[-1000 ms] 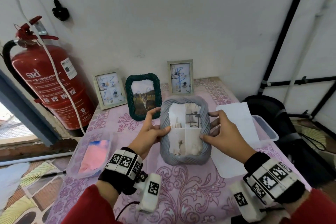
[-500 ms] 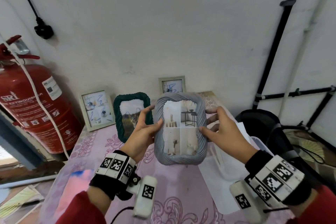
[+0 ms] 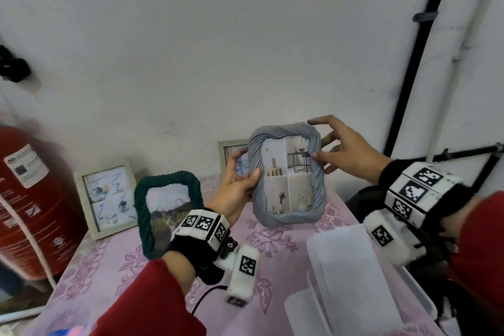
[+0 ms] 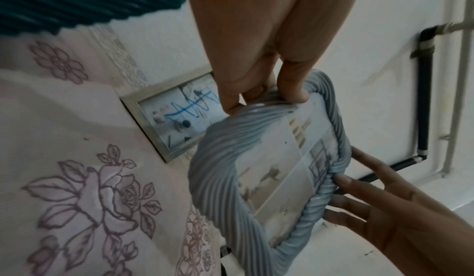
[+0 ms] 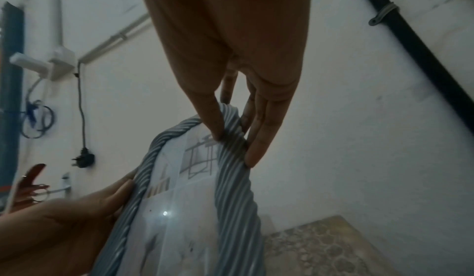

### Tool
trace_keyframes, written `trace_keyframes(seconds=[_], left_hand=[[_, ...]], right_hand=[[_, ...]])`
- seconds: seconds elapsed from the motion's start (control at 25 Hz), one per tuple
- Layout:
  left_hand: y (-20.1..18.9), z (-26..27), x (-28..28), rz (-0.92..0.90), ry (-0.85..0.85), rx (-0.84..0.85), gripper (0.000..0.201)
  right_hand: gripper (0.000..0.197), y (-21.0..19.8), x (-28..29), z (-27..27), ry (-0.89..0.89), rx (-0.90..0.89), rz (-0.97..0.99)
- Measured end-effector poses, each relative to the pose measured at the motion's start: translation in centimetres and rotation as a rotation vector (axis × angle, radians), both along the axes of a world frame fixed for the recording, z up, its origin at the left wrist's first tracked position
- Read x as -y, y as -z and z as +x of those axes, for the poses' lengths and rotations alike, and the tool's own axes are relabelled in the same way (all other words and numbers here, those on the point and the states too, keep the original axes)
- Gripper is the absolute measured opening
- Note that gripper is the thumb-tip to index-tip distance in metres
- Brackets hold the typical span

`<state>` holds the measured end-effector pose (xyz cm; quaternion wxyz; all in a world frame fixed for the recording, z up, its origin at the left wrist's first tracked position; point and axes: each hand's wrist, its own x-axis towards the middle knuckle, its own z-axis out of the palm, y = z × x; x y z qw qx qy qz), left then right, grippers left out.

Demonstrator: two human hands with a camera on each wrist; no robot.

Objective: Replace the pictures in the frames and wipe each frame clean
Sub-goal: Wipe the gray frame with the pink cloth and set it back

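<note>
A grey rope-textured frame (image 3: 287, 177) is held upright in the air above the pink floral tablecloth (image 3: 272, 243), in front of the white wall; a four-part picture (image 3: 286, 180) is seen behind its glass. Its left edge is pinched by the left hand (image 3: 234, 189) — thumb on the front, fingers behind; its upper right edge is pinched by the right hand (image 3: 346, 150), the thumb laid on the front rim, the fingers spread behind and over the top corner. In the left wrist view the frame (image 4: 269, 158) is seen gripped at both sides; in the right wrist view the thumb and fingers (image 5: 259, 138) are seen clamped on the ribbed rim. A dark green frame (image 3: 167, 207) is stood on the cloth to the left; two pale wooden frames (image 3: 106, 199) are propped against the wall — one partly hidden behind the grey frame. White sheets (image 3: 351, 273) are lain over a clear container at the right; a red fire extinguisher (image 3: 24, 199) is stood at the far left.
</note>
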<state>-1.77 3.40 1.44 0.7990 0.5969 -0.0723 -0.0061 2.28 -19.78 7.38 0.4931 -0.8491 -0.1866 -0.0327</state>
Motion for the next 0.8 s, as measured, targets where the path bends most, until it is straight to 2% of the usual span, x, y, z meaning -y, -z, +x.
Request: trace_keyframes(seconds=[0.32, 0.56, 0.8], left_hand=[[3.8, 5.5, 3.3, 0.004, 0.05, -0.073, 0.049], [5.8, 7.1, 4.0, -0.01, 0.051, -0.119, 0.049], [6.6, 7.6, 4.4, 0.016, 0.045, -0.128, 0.049]], right_hand=[[0.057, 3.0, 3.1, 5.1, 0.032, -0.08, -0.101], [0.055, 5.6, 3.5, 6.4, 0.09, -0.059, -0.17], [0.054, 6.1, 4.1, 6.3, 0.108, -0.07, -0.17]])
